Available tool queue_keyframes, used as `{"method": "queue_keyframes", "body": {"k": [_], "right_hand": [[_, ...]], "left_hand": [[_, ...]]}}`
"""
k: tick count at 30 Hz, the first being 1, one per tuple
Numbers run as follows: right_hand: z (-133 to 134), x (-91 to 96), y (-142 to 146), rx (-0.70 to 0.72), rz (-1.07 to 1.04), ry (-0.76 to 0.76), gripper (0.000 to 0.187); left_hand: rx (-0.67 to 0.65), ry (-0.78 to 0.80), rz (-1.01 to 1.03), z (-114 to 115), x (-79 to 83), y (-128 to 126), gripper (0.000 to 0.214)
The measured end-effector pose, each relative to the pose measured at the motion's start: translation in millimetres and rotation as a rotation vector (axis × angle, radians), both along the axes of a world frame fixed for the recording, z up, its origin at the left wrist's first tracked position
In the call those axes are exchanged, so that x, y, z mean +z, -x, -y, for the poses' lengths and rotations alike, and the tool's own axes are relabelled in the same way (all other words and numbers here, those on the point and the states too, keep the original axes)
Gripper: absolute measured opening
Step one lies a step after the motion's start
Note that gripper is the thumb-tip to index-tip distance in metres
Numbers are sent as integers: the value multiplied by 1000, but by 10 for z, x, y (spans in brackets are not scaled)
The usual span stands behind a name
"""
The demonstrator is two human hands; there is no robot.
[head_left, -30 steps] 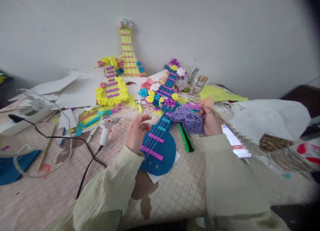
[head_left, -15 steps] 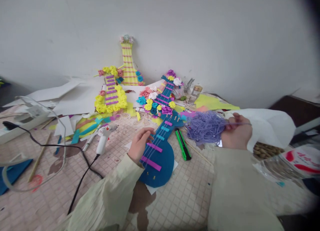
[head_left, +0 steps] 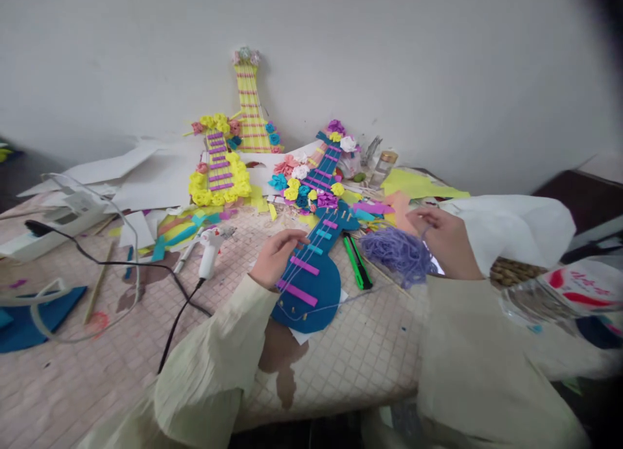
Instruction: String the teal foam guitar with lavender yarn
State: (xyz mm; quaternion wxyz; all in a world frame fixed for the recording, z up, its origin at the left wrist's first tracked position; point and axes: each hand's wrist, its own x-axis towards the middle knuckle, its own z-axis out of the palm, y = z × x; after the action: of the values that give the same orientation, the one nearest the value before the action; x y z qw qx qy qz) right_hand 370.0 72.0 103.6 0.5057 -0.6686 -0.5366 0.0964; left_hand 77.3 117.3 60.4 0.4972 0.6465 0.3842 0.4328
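A blue paper guitar with pink and cyan strips lies flat on the tiled table in front of me. My left hand rests on its neck, fingers spread and pressing it down. A tangle of purple yarn lies to the right of the guitar, beside a green utility knife. My right hand sits just right of the tangle, fingers pinched on a strand of the yarn. A thin strand runs from the yarn across to the guitar's body.
Finished flower-decorated guitars lean against the wall at the back. A white glue gun with a black cord lies left of my hand. White paper, a small jar and paper scraps clutter the right and back.
My right hand swung the yarn out to the right, then lowered it onto the table beside the knife. My left hand settled onto the guitar's neck.
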Motion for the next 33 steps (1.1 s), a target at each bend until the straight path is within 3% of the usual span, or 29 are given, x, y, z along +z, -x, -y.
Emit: {"method": "queue_keyframes", "body": {"k": [4,6,10,14,18,20,24,28,33], "right_hand": [[168,-53,-105,419,525,439,37],[272,-41,-145,507,687,531,45],[477,89,-90,481,799,506,50],[589,124,399,471,702,355,35],[595,-223,1063,764,683,202,23],[586,-440,1255,802,730,208,24],[602,-662,1366,777,726,250,7],[644,-672,1398,742,678,273,9],[663,-679,1438,764,767,268,13]], "left_hand": [[-71,-85,-143,174,214,173,28],[-101,-138,-277,293,272,300,27],[-59,-252,-520,582,215,549,24],[-13,-381,-562,893,-21,677,24],[27,-537,-553,1061,-266,705,25],[55,-618,-563,1069,-341,717,26],[91,-706,-644,1030,-406,757,28],[85,-729,-743,1022,-454,760,29],[36,-679,-858,1014,-506,713,31]]}}
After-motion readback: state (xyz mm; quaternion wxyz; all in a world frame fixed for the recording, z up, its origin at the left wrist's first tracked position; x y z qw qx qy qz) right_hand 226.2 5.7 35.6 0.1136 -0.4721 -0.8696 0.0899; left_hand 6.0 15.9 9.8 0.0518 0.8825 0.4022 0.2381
